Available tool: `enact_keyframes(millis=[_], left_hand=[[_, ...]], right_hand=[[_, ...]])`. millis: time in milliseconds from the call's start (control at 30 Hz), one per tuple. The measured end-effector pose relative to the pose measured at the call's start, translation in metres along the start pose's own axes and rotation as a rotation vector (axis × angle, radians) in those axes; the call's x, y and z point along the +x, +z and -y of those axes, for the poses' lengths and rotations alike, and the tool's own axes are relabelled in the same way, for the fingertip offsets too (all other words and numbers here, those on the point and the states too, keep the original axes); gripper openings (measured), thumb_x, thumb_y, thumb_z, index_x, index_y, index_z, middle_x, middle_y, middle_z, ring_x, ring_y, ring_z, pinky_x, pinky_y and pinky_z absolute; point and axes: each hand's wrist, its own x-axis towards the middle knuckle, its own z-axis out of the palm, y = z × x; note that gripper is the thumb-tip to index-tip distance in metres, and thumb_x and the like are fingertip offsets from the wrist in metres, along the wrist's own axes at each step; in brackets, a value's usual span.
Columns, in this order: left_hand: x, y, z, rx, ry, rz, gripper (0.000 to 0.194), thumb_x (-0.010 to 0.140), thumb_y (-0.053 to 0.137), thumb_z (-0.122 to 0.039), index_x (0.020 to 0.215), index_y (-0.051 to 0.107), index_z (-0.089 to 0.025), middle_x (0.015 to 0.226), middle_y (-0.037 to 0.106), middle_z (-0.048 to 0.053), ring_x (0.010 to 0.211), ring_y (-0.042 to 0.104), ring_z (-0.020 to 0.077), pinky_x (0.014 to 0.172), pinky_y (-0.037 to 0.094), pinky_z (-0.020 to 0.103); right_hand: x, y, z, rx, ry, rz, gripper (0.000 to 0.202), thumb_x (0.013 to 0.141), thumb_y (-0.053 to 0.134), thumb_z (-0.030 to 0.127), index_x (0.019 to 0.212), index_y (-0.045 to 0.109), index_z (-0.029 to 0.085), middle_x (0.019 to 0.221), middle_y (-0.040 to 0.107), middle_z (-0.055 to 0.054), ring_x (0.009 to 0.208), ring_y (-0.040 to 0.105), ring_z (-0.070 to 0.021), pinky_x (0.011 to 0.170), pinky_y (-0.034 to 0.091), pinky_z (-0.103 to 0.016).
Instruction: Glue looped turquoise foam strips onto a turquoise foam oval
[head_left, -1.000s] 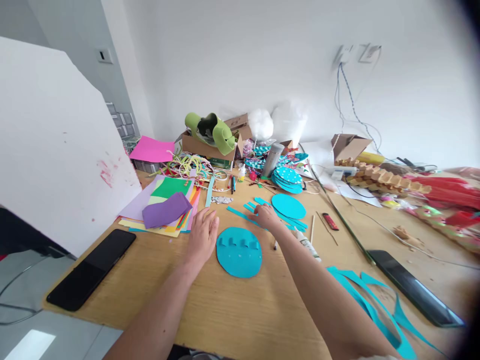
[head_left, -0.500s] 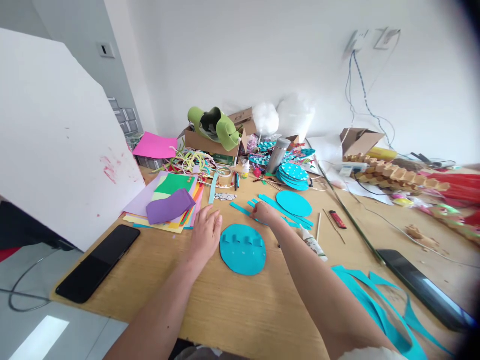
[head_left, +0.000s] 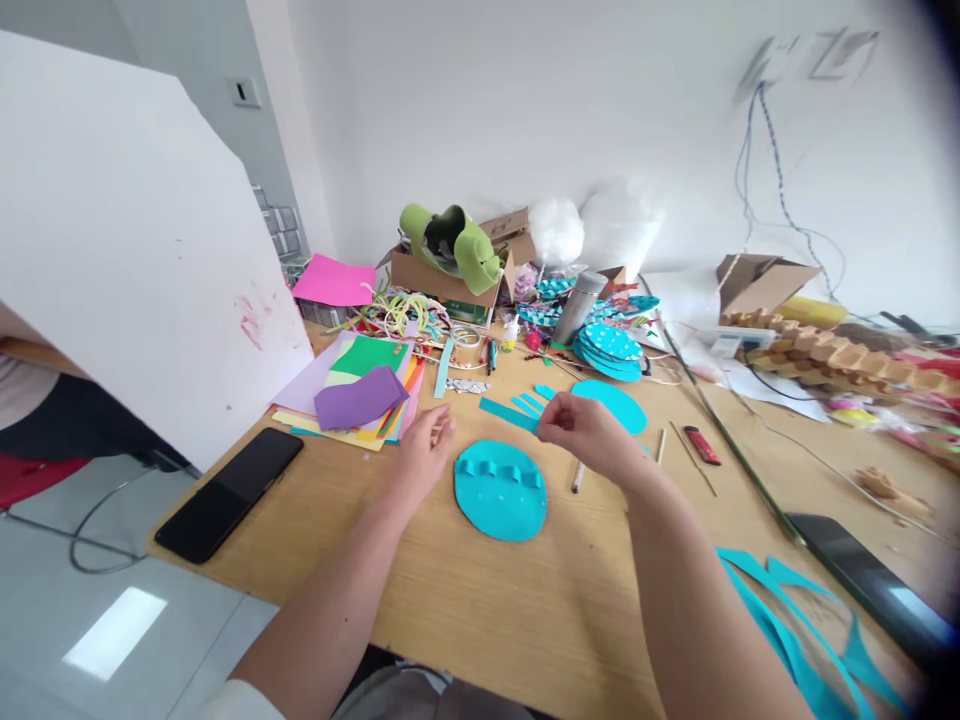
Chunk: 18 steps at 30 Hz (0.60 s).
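My right hand (head_left: 577, 428) pinches one end of a blue paper strip (head_left: 507, 413), which points left above the table. Nearly round and blue, a paper piece (head_left: 501, 515) lies in front of me, with a row of raised strip loops across its upper half. Just left of it hovers my left hand (head_left: 426, 445), holding nothing, fingers apart and slightly curled. Behind the right hand lie more blue strips (head_left: 531, 402) and a blue paper oval (head_left: 619, 405), both partly covered by it. A pen-like stick (head_left: 578, 477) shows below that hand.
Coloured paper sheets (head_left: 360, 395) are stacked at left, near a black phone (head_left: 231, 495). Blue discs (head_left: 609, 350), a grey bottle (head_left: 579, 308) and a cardboard box (head_left: 442, 277) stand behind. To the right are a red cutter (head_left: 703, 446), a second phone (head_left: 870, 570) and blue scraps (head_left: 780, 610).
My right hand has lifted a blue strip off the pile and come nearer. My left hand has drawn slightly back. The view has shifted left, uncovering a person's seated body at the left edge.
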Motion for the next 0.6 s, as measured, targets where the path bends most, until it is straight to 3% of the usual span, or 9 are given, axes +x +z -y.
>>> enact_keyframes(millis=[100, 233, 433, 600], left_hand=[[0.003, -0.004, -0.002, -0.223, -0.190, 0.078, 0.037, 0.088, 0.052, -0.031, 0.118, 0.058, -0.011, 0.094, 0.070, 0.012, 0.076, 0.066, 0.0170, 0.064, 0.054, 0.027], [0.007, -0.013, -0.004, -0.327, -0.315, 0.091, 0.035, 0.085, 0.055, -0.031, 0.112, 0.061, -0.011, 0.084, 0.069, 0.007, 0.056, 0.060, 0.0101, 0.046, 0.043, 0.019], [0.006, -0.024, -0.006, -0.273, -0.358, 0.120, 0.030, 0.078, 0.063, -0.030, 0.101, 0.066, -0.012, 0.079, 0.069, 0.005, 0.052, 0.057, 0.0097, 0.044, 0.042, 0.019], [-0.006, -0.033, -0.015, -0.183, -0.321, 0.175, 0.031, 0.078, 0.064, -0.030, 0.104, 0.067, -0.013, 0.080, 0.070, 0.006, 0.062, 0.063, 0.0139, 0.053, 0.048, 0.023]], right_hand=[[-0.026, 0.005, 0.006, 0.308, -0.002, 0.121, 0.024, 0.070, 0.060, 0.032, 0.089, 0.054, 0.018, 0.066, 0.058, 0.002, 0.055, 0.057, -0.0120, 0.051, 0.042, -0.023], [-0.043, 0.027, 0.008, 0.317, 0.002, 0.183, 0.022, 0.074, 0.058, 0.036, 0.084, 0.060, 0.017, 0.067, 0.058, 0.000, 0.059, 0.053, -0.0110, 0.052, 0.040, -0.022], [-0.040, 0.060, -0.002, 0.441, 0.000, 0.216, 0.028, 0.076, 0.061, 0.043, 0.076, 0.062, 0.015, 0.065, 0.060, -0.001, 0.061, 0.054, -0.0118, 0.055, 0.041, -0.024], [-0.039, 0.065, -0.015, 0.432, -0.023, 0.228, 0.029, 0.079, 0.060, 0.044, 0.078, 0.063, 0.015, 0.066, 0.059, 0.000, 0.060, 0.049, -0.0107, 0.055, 0.037, -0.024]])
